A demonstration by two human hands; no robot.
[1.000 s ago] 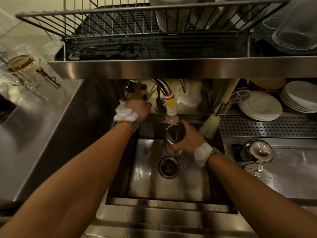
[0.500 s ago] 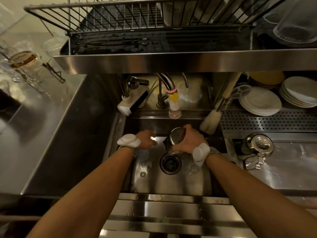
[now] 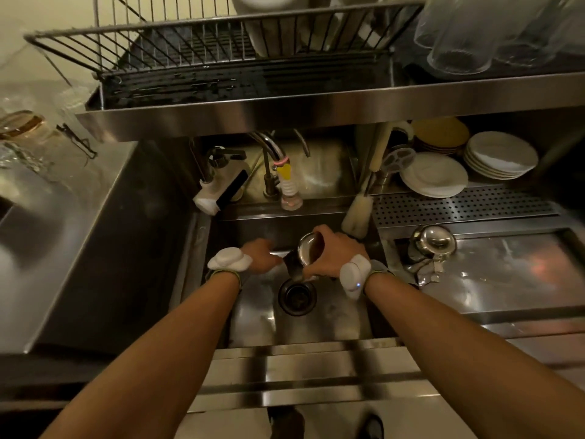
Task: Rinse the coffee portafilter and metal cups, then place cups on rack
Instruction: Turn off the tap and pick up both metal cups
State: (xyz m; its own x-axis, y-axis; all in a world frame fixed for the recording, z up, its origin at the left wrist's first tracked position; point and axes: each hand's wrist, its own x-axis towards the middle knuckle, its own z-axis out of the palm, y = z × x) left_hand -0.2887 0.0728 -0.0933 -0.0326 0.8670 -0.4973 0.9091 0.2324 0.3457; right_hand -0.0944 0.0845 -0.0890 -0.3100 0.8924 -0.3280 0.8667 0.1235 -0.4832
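Metal cup tilted in right hand.

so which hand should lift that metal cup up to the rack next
Right, probably. The right hand grips the metal cup, tilted over the sink drain, so it could lift to the rack overhead. The left hand only reaches toward the cup's lower end; whether it holds it is unclear.

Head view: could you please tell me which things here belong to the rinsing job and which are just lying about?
Job: metal cup held over the sink; tap nozzle; wire rack above; shiny metal vessel on the right drainboard, probably.
Lying about: white plates; brush; glasses top right; glass jar at left.
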